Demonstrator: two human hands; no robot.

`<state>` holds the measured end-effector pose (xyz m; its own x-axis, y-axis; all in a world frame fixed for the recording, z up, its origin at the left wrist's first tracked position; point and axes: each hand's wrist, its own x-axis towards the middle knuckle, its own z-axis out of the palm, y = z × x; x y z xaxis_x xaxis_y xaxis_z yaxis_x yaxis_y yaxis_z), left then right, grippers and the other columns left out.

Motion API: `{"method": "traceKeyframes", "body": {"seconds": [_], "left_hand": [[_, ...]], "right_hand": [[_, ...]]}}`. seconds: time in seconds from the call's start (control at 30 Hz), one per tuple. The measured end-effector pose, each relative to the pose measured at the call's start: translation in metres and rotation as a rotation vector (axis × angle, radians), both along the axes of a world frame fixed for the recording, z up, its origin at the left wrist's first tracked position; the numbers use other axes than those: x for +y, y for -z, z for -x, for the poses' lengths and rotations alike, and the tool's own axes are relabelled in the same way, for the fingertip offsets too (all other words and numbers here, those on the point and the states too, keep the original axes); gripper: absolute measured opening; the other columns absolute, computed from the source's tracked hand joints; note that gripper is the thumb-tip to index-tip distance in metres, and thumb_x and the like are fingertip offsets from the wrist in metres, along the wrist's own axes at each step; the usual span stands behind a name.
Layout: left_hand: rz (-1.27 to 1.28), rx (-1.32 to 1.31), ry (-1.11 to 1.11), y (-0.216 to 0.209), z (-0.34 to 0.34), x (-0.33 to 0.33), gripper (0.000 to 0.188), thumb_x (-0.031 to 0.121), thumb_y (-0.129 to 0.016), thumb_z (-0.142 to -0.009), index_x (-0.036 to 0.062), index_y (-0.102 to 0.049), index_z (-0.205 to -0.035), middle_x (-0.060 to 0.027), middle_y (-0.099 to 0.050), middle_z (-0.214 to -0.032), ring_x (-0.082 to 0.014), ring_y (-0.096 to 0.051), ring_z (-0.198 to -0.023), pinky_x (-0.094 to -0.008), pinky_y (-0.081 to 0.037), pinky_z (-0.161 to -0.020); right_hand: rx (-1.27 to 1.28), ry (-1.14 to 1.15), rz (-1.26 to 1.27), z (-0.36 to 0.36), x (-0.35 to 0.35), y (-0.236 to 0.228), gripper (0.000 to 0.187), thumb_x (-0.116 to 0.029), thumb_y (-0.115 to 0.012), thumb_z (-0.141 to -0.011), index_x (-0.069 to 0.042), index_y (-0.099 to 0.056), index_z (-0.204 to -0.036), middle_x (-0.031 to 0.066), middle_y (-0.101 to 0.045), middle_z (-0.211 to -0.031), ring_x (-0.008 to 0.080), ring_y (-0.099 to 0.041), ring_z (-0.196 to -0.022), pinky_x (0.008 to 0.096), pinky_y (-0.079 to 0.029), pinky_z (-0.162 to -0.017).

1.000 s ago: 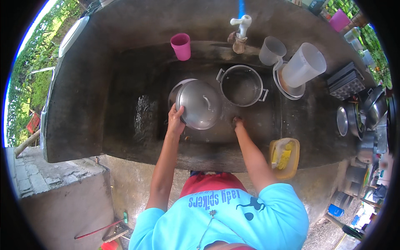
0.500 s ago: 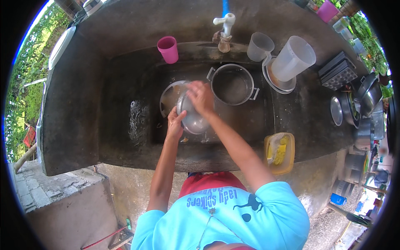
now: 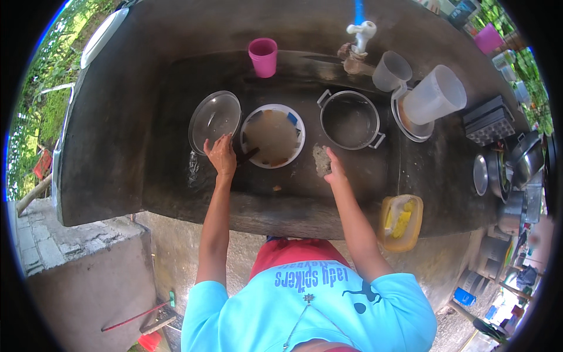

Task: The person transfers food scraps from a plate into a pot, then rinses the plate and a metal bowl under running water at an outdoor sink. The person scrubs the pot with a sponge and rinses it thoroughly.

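A: The clearest writing is on you: your light-blue short-sleeved shirt point(image 3: 246, 317) bears dark lettering, upside down in this view, beside a dark printed figure. The lower line is bent by folds and hard to make out.

B: What is your right hand point(image 3: 336, 168) doing?

A: It grips a rough, greyish scrubbing wad point(image 3: 321, 159), between the two-handled round metal pot point(image 3: 350, 120) and the sink's front edge. Most of your fingers are hidden behind the wad.

B: And your left hand point(image 3: 223, 157)?

A: Its fingers are at the lower rim of the round, shiny grey lid point(image 3: 216, 117), which lies tilted at the left of the dark concrete sink point(image 3: 170, 135). I cannot tell whether they pinch it or only touch.

B: Just right of the lid sits your round white basin point(image 3: 303, 136), its cloudy water hiding the bottom. Is that blue patch point(image 3: 291, 118) inside a label?

A: Too small to tell. Any print on the yellow-and-clear packet point(image 3: 399, 216) in your yellowish plastic tub point(image 3: 399, 244) is unreadable too.
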<state>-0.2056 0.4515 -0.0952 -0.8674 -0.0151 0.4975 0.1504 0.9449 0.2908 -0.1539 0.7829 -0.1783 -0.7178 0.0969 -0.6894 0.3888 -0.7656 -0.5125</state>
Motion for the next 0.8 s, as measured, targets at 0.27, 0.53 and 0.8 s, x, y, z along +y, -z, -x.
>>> {"method": "traceKeyframes", "body": {"seconds": [0.27, 0.53, 0.8], "left_hand": [[0.191, -0.092, -0.097, 0.022, 0.030, -0.042, 0.033, 0.005, -0.054, -0.074, 0.0182, -0.062, -0.103, -0.0030, -0.065, -0.094, -0.0156, -0.059, -0.097, -0.0493, -0.022, -0.102], [0.035, -0.100, -0.136, -0.034, 0.044, 0.003, 0.064, 0.015, -0.071, -0.071, 0.0141, -0.041, -0.127, -0.0125, -0.041, -0.131, -0.0315, -0.039, -0.121, -0.0533, -0.026, -0.100], [-0.959, -0.596, 0.238, 0.065, 0.057, 0.191, 0.071, 0.014, -0.067, -0.079, 0.0041, -0.027, -0.137, -0.0153, -0.039, -0.133, -0.0252, -0.045, -0.116, -0.0308, -0.040, -0.093]], "right_hand": [[-0.056, -0.030, -0.070, -0.012, -0.005, -0.009, 0.035, -0.030, -0.061, -0.085, -0.010, -0.057, -0.113, 0.0046, -0.061, -0.102, 0.0203, -0.059, -0.088, 0.0390, -0.047, -0.068], [0.108, -0.129, -1.290, 0.051, 0.044, -0.028, 0.046, -0.025, -0.072, -0.072, -0.013, -0.057, -0.113, 0.0116, -0.060, -0.104, 0.0245, -0.060, -0.091, 0.0352, -0.048, -0.077], [0.051, -0.765, -1.722, 0.080, 0.025, 0.013, 0.043, -0.015, -0.071, -0.068, -0.016, -0.056, -0.108, 0.0106, -0.054, -0.112, 0.0334, -0.057, -0.097, 0.0424, -0.048, -0.080]]}}
